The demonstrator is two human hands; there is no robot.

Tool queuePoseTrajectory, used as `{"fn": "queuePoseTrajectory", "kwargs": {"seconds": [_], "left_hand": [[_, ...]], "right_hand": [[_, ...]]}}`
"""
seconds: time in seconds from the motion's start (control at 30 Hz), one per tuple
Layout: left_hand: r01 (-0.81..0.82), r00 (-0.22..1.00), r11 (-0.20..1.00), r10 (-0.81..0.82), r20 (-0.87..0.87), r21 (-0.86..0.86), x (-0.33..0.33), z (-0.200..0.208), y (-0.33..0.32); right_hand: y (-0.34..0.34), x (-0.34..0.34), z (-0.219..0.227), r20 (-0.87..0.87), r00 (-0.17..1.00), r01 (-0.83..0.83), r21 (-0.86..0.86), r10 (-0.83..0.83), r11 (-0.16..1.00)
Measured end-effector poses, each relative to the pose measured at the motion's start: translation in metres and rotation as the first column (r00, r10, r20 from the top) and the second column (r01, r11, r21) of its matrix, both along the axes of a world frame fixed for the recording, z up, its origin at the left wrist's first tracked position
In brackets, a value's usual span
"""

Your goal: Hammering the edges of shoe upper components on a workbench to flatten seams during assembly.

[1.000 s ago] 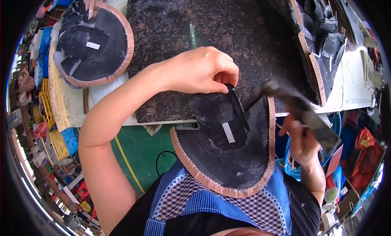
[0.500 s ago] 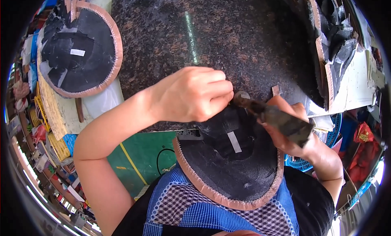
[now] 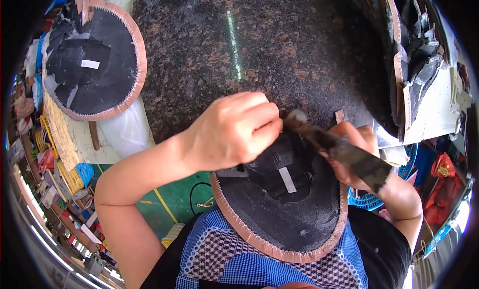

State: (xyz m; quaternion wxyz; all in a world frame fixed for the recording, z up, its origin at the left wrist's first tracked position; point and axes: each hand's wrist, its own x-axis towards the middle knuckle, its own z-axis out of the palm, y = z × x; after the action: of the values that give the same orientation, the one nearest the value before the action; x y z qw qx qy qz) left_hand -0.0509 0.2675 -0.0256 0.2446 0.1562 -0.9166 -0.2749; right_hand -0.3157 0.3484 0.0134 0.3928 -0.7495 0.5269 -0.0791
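A black rounded piece with a tan stitched rim [image 3: 319,209] and a white label lies across my lap and the table's near edge. My left hand [image 3: 242,129] is closed, with its fingers pinched at the piece's far edge; the fingertips' exact hold is hidden. In my right hand [image 3: 352,154] is a dark, worn hammer [image 3: 357,159], with a round face and a broad flat opposite end. The round face sits close beside my left fingers, over the piece's far edge. A short tan strip end [image 3: 340,116] sticks up beyond my right hand.
The dark speckled tabletop [image 3: 199,54] stretches ahead. A similar round black piece with tan rim [image 3: 142,64] lies at the left above clear plastic [image 3: 124,129]. Stacked pieces [image 3: 404,79] stand at the right. A blue basket [image 3: 366,201] sits below the table's right side.
My left hand has shifted slightly down and left. The hammer has swung a little, its broad end now lower right, and the piece on my lap has slid slightly downward.
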Motion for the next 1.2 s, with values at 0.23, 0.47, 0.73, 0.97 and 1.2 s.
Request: {"fn": "queuePoseTrajectory", "kwargs": {"seconds": [0.23, 0.47, 0.73, 0.97, 1.2], "left_hand": [[-0.094, 0.994, 0.991, 0.099, -0.048, 0.099, 0.004, -0.001, -0.004], [-0.159, 0.987, 0.987, 0.159, 0.02, 0.003, 0.003, 0.004, 0.019], [-0.178, 0.978, 0.979, 0.187, 0.088, -0.103, 0.006, 0.009, 0.024], [-0.274, 0.962, 0.96, 0.274, -0.003, -0.051, 0.005, 0.003, 0.032], [-0.225, 0.97, 0.957, 0.238, -0.052, 0.182, 0.017, 0.0, 0.02]], "right_hand": [[-0.002, 0.004, -0.011, 0.262, 0.958, -0.058, -0.224, 0.118, 0.973], [-0.013, 0.006, 0.018, 0.222, 0.971, -0.01, -0.319, 0.085, 0.948], [-0.018, 0.007, 0.002, 0.184, 0.946, -0.21, -0.277, 0.267, 0.938], [-0.023, 0.01, 0.017, 0.175, 0.979, -0.073, -0.159, 0.101, 0.985], [-0.02, 0.009, 0.006, 0.281, 0.96, -0.007, 0.018, 0.002, 1.0]]}}
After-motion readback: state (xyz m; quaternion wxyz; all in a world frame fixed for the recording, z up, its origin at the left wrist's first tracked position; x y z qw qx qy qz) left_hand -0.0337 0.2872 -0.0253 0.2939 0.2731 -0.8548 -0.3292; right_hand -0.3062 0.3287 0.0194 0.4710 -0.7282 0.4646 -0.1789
